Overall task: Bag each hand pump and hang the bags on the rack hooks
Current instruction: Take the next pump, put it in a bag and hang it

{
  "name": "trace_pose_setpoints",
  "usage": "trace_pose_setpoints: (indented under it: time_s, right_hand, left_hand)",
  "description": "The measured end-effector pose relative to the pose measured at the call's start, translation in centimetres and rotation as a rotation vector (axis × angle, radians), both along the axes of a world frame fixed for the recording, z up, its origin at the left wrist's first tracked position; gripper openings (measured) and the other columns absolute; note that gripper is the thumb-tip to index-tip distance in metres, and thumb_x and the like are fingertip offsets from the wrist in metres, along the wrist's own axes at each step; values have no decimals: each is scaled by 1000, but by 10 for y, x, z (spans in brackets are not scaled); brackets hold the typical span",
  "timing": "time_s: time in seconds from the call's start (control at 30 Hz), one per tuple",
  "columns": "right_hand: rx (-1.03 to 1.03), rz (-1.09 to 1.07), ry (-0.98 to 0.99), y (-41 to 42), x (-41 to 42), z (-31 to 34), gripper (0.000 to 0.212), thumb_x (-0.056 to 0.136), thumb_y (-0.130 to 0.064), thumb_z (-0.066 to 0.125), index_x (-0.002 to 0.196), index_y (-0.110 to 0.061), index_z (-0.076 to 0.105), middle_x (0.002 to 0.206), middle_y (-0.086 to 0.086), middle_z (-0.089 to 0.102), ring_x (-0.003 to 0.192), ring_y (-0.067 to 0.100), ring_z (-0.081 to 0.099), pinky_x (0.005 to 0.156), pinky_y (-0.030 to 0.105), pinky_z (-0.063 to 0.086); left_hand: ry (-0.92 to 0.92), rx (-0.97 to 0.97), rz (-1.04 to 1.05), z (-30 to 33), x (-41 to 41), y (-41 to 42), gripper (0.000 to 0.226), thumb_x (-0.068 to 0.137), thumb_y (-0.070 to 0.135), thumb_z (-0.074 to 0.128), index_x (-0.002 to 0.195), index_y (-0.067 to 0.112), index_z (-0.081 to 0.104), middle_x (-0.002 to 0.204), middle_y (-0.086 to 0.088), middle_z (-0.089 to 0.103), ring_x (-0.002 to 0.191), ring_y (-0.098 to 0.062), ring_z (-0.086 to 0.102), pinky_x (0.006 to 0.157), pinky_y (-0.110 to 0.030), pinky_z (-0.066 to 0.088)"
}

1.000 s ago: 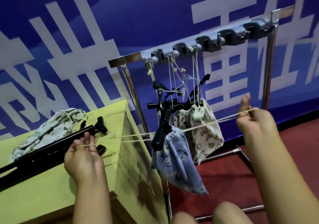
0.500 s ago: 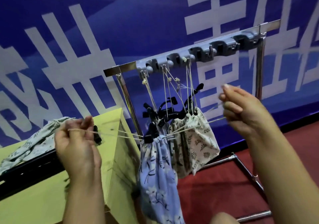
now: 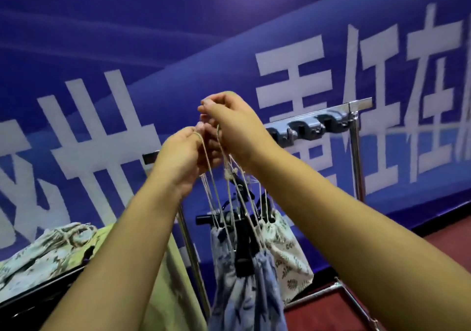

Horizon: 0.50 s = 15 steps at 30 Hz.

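A blue wall banner (image 3: 153, 37) with big white characters fills the background above a red floor (image 3: 446, 241). Both hands are raised in front of the rack (image 3: 356, 157): the left hand (image 3: 181, 157) and the right hand (image 3: 234, 126) each pinch the drawstrings (image 3: 211, 185) of a blue bag (image 3: 244, 295) hanging below, a black pump (image 3: 243, 244) handle poking out. A cream leaf-print bag (image 3: 285, 249) hangs just behind. On the yellow-green table (image 3: 168, 292), at its far edge, lies another bag (image 3: 46, 251).

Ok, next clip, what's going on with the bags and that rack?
A person has both hands raised at the rack's hook strip. The left hand and right hand each pinch the drawstring cords of a blue drawstring bag with a black hand pump sticking out. A leaf-print bag hangs behind it. Another bag lies on the table.
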State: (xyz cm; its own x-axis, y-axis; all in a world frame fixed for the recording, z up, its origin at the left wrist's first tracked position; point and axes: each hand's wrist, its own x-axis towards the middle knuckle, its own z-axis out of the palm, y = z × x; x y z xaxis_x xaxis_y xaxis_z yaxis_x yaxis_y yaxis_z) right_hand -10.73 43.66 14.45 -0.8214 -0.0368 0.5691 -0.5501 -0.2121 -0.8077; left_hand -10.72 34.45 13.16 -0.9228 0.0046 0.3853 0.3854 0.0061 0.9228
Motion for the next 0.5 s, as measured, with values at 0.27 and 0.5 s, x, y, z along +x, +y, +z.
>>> trace_pose_setpoints:
  time_s: [0.27,0.5]
  right_hand:
    - [323,-271,38,61,-24,18,13,90,-23,56,79,-17,58,78,3,61,82,20,62,86,41,54]
    - [330,-141,-239,129,-40,-1,20,89,-27,61,91,-7,67,82,6,68,76,15,65,76,27,55]
  left_hand:
    - [-250,143,-425,13,-22,37,26,98,2,32,94,8,56,68,-3,60,56,-10,60,65,-26,51]
    - [-300,140,-519,23,-50,79,27,67,5,35,86,6,56,71,-7,49,48,-11,36,43,-17,31]
